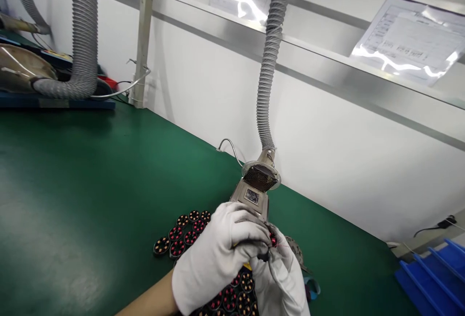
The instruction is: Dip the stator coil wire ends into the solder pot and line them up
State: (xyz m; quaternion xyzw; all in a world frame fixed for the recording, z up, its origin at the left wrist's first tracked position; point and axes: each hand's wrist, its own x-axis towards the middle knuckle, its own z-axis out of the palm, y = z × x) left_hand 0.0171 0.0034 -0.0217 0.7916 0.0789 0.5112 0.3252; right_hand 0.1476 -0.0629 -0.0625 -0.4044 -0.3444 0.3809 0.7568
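My left hand (227, 248), in a white glove with dark-soiled fingertips, is closed, its fingers curled toward a small round black-and-red part (273, 240). From the other side my right hand (285, 272), also gloved in white, closes around the same part. Thin reddish wires stick out of it, and much of it is hidden by the fingers. Several similar round parts (191, 237) with red or yellowish segments lie on the green table to the left, and more (229, 299) lie below my hands. Just beyond my fingers stands a metal box (250, 196) with a label.
A grey flexible hose (269, 64) ends in a round hood (260, 176) over the metal box. Blue trays (432, 275) stand at the right edge. Another hose (85, 30) and a hood (23, 67) sit far left. The white wall backs the green table (90, 185).
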